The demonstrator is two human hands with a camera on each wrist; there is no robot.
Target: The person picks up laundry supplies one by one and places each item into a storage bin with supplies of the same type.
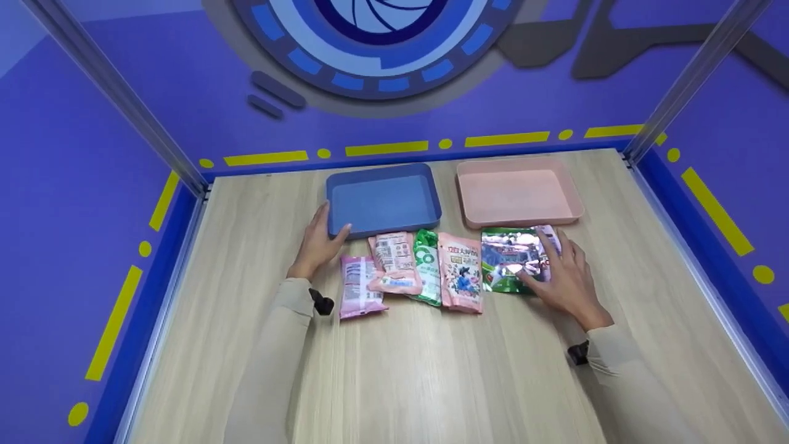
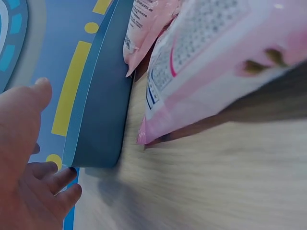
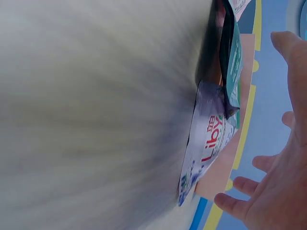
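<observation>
My left hand [image 1: 315,246] is at the left front corner of a blue tray [image 1: 382,198], its fingers extended along the outer wall and its thumb near the front rim. Closest to that hand lies a pink-and-white packet [image 1: 357,288]. Beside it, a pink pouch with printed text [image 1: 396,256] overlaps a green packet [image 1: 428,268]. A pink pouch with a cartoon figure [image 1: 461,274] follows to the right. Over a shiny green pouch [image 1: 500,256] and a purple Liby pouch [image 3: 208,134] my right hand [image 1: 567,280] spreads its fingers, partly hiding both.
A pink tray [image 1: 518,192] stands right of the blue one, near the back wall [image 1: 185,105]. Both trays hold nothing visible. The wooden table [image 1: 419,376] is bordered by blue panels and metal posts [image 1: 123,92] at the corners.
</observation>
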